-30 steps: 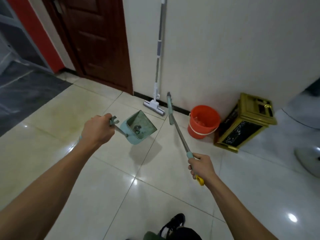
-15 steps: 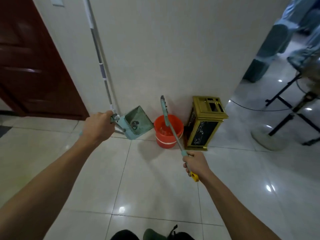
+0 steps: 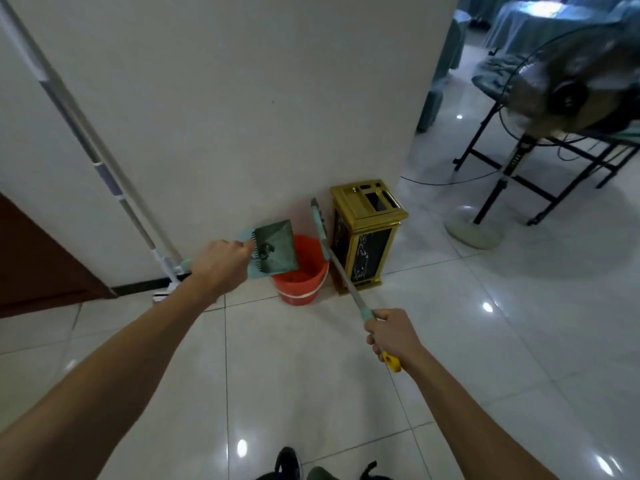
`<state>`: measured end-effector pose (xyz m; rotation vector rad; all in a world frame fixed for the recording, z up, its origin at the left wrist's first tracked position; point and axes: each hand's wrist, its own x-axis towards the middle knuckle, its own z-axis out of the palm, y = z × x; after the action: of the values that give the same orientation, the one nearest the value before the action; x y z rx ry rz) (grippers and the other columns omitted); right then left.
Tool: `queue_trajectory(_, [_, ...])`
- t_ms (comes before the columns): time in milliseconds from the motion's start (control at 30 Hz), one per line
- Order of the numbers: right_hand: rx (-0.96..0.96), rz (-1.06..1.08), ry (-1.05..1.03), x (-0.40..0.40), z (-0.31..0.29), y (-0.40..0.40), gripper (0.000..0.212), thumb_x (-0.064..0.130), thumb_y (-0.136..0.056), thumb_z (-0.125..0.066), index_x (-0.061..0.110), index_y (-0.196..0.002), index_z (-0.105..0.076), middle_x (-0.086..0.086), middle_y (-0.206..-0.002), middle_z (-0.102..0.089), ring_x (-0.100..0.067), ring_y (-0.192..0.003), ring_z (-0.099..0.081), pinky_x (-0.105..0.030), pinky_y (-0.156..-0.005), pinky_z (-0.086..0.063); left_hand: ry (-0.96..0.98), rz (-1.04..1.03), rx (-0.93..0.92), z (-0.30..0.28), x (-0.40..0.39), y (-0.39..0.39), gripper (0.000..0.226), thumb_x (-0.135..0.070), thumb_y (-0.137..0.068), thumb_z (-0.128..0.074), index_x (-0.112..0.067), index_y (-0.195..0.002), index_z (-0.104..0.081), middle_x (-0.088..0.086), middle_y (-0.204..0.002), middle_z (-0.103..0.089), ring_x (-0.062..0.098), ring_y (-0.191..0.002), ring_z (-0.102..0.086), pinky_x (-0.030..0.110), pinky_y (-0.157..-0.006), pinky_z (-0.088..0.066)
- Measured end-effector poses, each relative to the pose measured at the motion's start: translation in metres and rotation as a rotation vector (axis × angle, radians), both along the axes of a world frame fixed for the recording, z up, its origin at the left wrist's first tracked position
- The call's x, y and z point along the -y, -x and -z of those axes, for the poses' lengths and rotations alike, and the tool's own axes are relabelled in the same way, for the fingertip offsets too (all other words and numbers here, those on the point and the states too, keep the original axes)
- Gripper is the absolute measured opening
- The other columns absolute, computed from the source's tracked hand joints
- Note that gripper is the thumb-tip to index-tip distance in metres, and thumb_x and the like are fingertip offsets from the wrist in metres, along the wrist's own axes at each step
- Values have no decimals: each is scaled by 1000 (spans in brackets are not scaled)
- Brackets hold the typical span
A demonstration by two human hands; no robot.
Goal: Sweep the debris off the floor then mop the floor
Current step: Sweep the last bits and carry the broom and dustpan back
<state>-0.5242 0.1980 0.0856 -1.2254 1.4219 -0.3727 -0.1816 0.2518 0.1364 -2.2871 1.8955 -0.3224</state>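
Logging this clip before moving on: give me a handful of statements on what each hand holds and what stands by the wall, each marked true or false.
1. The left hand holds the dustpan over the orange bucket. True.
2. The right hand is empty. False: it grips the broom handle.
3. The mop lies flat on the floor. False: it leans against the wall.
4. A gold bin stands right of the bucket. True.
5. The dustpan is clean. False: a dark clump of debris sits in it.
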Motion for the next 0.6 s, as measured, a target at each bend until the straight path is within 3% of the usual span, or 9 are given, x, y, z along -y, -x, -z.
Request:
queue_trajectory(133, [16, 69, -24, -5, 11, -13, 31, 8, -87, -59, 26, -112, -63, -8, -58, -61, -17, -41, -47, -24, -42, -39, -99, 242, 187, 18, 29, -9, 33, -15, -87, -55, -17, -120, -54, 1, -100, -72, 23, -76, -68, 30, -55, -39])
queue_trajectory(267, [22, 84, -43, -8, 18, -23, 44, 11, -89, -60, 22, -131, -61, -7, -58, -61, -17, -41, -47, -23, -41, -39, -133, 417, 313, 31, 50, -11, 28, -13, -83, -60, -18, -110, -61, 0, -91, -72, 20, -74, -70, 30, -58, -36])
queue_trajectory(333, [10, 78, -40, -9, 19, -27, 49, 11, -89, -60, 19, -137, -58, -8, -60, -61, -16, -42, -47, -22, -40, -40, -210, 487, 305, 41, 52, -9, 19, -13, -87, -60, -19, -105, -60, 0, -92, -72, 21, -78, -71, 31, -58, -42])
queue_trajectory(433, [2, 86, -41, -11, 21, -33, 50, 9, -89, -60, 17, -138, -57, -9, -62, -62, -15, -41, -47, -21, -40, -39, -262, 581, 281, 61, 41, -4, 9, -15, -82, -71, -17, -90, -67, 0, -80, -71, 22, -69, -70, 31, -52, -49])
queue_trajectory(600, [-2, 76, -61, -18, 24, -40, 49, 7, -91, -59, 15, -139, -56, -11, -67, -63, -11, -40, -48, -21, -39, -40, -383, 566, 272, 98, 26, 1, 9, -9, -96, -53, -11, -102, -61, 9, -94, -69, 29, -82, -69, 37, -59, -45])
